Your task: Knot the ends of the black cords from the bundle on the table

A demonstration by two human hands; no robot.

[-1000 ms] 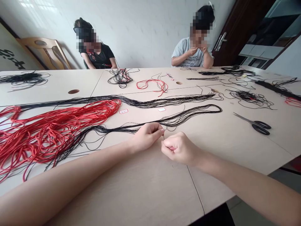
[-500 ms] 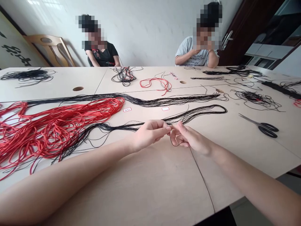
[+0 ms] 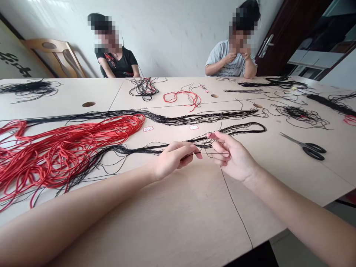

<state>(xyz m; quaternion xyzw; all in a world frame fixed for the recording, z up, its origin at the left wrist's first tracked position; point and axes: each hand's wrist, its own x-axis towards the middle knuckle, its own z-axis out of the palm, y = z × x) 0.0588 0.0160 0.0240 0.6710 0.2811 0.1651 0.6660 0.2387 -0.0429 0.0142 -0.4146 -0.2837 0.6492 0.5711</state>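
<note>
**Black strand (image 3: 207, 153) stretched between your left hand (image 3: 175, 159) and right hand (image 3: 233, 155), over the surface (image 3: 178, 218).**

Left to right: the red cord hank (image 3: 69, 148) lies heaped; your left hand curls closed, pinching the strand; your right hand's fingers are spread with the strand across them, grip unclear; the black cord bundle (image 3: 236, 129) lies behind, scissors (image 3: 311, 150) well off to the right. One strand stands separated; the remaining cords lie loose and unsorted.

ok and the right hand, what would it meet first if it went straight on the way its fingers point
The right hand points up and to the left, so the first thing looks to be the loose black cords just past its fingertips, though depth is hard to judge from this view.
</note>
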